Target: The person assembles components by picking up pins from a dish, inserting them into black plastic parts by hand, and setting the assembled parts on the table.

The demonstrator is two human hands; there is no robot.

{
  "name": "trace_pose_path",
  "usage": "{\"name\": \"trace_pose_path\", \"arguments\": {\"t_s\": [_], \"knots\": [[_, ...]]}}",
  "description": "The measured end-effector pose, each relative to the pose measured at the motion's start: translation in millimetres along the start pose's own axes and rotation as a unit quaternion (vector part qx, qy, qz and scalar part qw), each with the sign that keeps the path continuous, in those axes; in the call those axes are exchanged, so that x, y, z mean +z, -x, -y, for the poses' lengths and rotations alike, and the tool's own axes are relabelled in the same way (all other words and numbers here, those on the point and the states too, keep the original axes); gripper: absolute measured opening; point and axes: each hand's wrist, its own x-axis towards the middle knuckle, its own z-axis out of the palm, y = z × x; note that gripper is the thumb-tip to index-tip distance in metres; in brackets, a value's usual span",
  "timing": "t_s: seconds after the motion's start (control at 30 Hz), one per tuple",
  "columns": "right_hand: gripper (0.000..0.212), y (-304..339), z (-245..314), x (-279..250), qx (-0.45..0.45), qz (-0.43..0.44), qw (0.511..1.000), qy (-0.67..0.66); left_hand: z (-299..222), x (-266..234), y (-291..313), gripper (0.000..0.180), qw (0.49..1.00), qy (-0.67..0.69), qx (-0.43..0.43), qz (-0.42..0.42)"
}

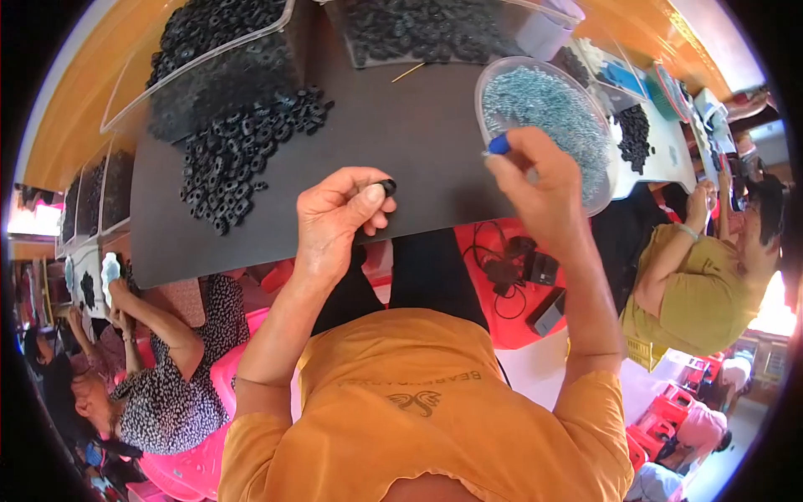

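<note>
Above the near edge of the dark table, my left hand (339, 213) pinches a small black plastic part (388, 187) between thumb and fingers. My right hand (542, 171) is raised at the near left side of a round clear tub (604, 125) of small shiny bluish-silver pieces (544, 105). Its thumb and index finger come together, and a blue piece (499, 144), perhaps a finger cover, sits at the index fingertip. Whatever is in that pinch is too small to make out. To the left, a loose pile of black plastic parts (226, 163) lies on the table.
Clear bins of black parts stand at the back left (219, 84) and back middle (431, 38). A thin yellowish stick (408, 73) lies between them. A red stool (510, 326) holding black cables is below the table. People sit at left (167, 385) and right (703, 284).
</note>
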Motion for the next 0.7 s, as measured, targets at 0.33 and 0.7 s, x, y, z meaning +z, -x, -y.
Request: {"name": "trace_pose_path", "arguments": {"t_s": [0.33, 0.7], "knots": [[0.01, -1, 26, 64, -0.132, 0.04, 0.985, -0.102, 0, -1, 11, 0.016, 0.999, 0.037, 0.0, -0.012], [0.008, -3, 42, 63, 0.059, 0.141, 0.955, -0.253, 1, -3, 20, 0.017, 0.998, 0.055, 0.02, -0.013]]}}
